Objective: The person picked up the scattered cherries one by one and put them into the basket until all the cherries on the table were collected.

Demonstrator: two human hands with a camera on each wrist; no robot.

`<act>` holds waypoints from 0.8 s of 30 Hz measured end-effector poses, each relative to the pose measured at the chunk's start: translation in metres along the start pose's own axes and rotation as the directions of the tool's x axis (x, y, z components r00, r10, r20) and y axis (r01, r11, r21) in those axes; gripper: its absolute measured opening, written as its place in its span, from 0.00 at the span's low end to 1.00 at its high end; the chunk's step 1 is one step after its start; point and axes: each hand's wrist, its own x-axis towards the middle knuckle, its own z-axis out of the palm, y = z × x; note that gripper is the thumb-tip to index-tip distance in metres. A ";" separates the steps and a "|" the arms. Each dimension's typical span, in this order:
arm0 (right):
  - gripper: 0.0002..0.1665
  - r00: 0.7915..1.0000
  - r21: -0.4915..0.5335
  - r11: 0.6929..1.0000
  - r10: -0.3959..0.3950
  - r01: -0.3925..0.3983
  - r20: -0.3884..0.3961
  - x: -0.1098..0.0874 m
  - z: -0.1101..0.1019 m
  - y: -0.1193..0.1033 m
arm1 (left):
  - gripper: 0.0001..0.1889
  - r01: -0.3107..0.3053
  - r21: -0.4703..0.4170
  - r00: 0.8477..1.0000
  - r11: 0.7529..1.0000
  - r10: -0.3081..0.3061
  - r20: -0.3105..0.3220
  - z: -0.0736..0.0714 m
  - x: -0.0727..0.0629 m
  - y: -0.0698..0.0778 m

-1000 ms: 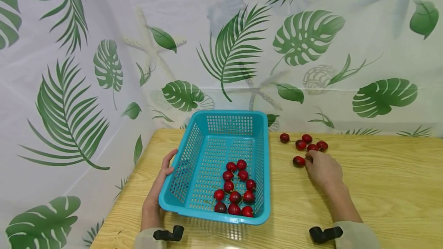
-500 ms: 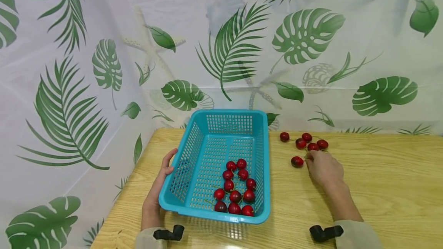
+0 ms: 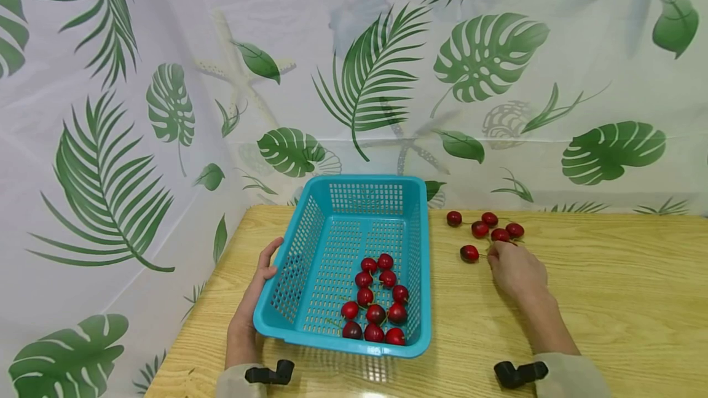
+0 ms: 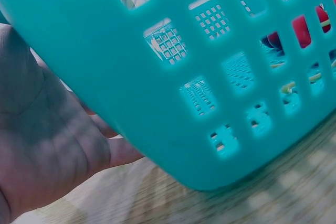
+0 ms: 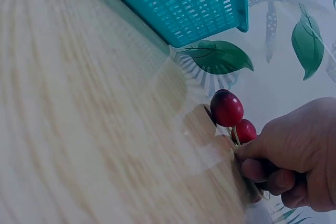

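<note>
My right hand (image 3: 519,272) pinches the thin stem of a dark red cherry (image 3: 469,254) on the right half of the table. In the right wrist view that cherry (image 5: 227,108) hangs off the thumb and fingertip, its stem running into the pinch. Several more cherries (image 3: 480,229) lie just beyond the hand, with stems attached. My left hand (image 3: 249,306) rests against the left side of a blue plastic basket (image 3: 426,263), fingers extended along its outer wall. The left wrist view has the palm (image 4: 47,135) beside the basket wall, the fingertips partly hidden by it.
Several cherries (image 3: 376,314) lie in the near right part of the basket. A leaf-patterned sheet (image 3: 354,78) hangs behind and to the left of the wooden table (image 3: 625,287).
The cherry near my right hand has shifted slightly left and away, and its stem now shows stretched toward the fingers. My left hand and the basket stay put.
</note>
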 end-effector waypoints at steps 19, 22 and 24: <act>0.15 0.990 0.160 0.987 0.014 0.009 -0.139 -0.009 -0.012 -0.011 | 0.29 -0.104 -0.023 0.993 0.994 0.105 0.048 -0.004 0.001 -0.003; 0.17 0.981 0.206 0.978 0.014 0.027 -0.193 -0.010 -0.015 -0.015 | 0.28 -0.100 -0.015 0.994 0.995 0.101 0.040 -0.004 0.001 -0.004; 0.17 0.974 0.235 0.971 0.008 0.046 -0.225 -0.011 -0.017 -0.018 | 0.28 -0.067 -0.026 0.997 0.997 0.068 0.026 -0.002 0.001 -0.003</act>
